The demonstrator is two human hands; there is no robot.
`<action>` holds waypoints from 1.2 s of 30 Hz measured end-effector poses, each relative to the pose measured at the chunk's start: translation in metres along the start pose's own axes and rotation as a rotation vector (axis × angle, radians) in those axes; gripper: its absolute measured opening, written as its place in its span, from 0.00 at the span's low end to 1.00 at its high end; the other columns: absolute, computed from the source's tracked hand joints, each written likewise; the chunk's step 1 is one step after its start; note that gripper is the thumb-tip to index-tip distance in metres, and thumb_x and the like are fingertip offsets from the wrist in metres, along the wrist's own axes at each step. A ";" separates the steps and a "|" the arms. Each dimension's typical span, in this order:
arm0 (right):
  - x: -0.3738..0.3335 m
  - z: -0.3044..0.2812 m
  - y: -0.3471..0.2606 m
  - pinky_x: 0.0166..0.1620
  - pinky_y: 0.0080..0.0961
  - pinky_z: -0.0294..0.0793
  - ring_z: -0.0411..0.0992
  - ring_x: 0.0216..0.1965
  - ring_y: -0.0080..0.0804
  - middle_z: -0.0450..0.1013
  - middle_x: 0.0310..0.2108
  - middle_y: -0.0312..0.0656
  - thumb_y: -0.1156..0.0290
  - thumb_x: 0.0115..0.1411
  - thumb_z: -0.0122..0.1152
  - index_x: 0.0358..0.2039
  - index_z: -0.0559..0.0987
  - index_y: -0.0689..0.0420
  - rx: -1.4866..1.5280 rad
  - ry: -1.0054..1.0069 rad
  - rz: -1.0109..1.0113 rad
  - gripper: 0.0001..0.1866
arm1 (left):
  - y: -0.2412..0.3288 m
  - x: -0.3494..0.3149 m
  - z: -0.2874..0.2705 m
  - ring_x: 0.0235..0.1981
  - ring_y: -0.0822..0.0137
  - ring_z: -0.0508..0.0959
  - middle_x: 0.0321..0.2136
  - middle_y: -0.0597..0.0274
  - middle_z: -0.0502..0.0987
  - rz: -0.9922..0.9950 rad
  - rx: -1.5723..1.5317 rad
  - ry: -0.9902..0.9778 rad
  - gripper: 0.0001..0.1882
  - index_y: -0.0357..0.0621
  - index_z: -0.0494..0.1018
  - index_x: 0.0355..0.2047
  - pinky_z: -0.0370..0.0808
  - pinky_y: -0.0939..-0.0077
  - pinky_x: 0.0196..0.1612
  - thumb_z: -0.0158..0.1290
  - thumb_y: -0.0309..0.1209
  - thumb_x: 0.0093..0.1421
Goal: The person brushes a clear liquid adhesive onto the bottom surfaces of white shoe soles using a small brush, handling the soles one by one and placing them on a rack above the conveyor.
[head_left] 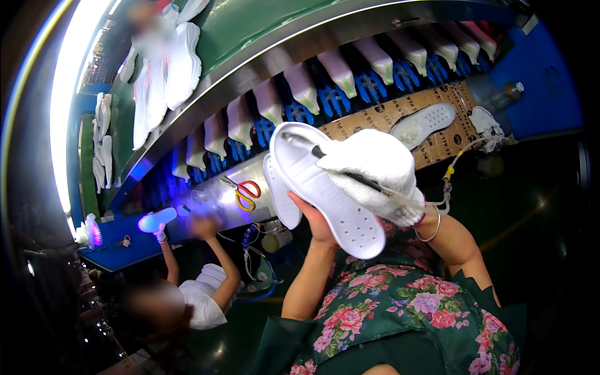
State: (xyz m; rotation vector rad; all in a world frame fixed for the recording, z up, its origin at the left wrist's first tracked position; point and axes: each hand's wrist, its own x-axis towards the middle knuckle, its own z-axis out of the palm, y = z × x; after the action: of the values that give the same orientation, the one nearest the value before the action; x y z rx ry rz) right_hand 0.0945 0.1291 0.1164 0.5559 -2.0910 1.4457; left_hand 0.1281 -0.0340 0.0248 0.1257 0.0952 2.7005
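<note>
A white shoe sole (334,203), with small holes at its lower end, is held tilted up in front of me. My left hand (315,219) is bare and grips it from underneath along its left edge. My right hand (375,164), in a white knit glove, closes around a slim dark pen-like tool (357,180). The tool's dark tip is close to the sole's upper end; whether it touches cannot be made out. Behind my left hand, another white sole (280,190) rests on the metal bench.
Scissors (242,192) with red and yellow handles lie on the bench. A perforated insole (431,122) sits on cardboard (369,119), near a crumpled white cloth (486,122). Pink shoe forms (302,87) line a rack. At left, a co-worker's gloved hand holds a blue-lit sole (157,220).
</note>
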 end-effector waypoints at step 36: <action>-0.008 0.001 0.010 0.41 0.35 0.77 0.80 0.38 0.41 0.82 0.39 0.44 0.75 0.52 0.69 0.37 0.86 0.54 0.035 0.008 -0.031 0.11 | 0.043 0.040 -0.017 0.66 0.54 0.62 0.68 0.56 0.58 0.120 0.667 0.386 0.54 0.55 0.47 0.73 0.58 0.55 0.69 0.25 0.79 0.58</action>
State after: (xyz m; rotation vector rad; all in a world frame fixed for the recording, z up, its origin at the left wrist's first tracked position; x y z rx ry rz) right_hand 0.0943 0.1316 0.1032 0.5926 -2.0460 1.4674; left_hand 0.0726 -0.0567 0.0147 -0.2014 1.1286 2.6602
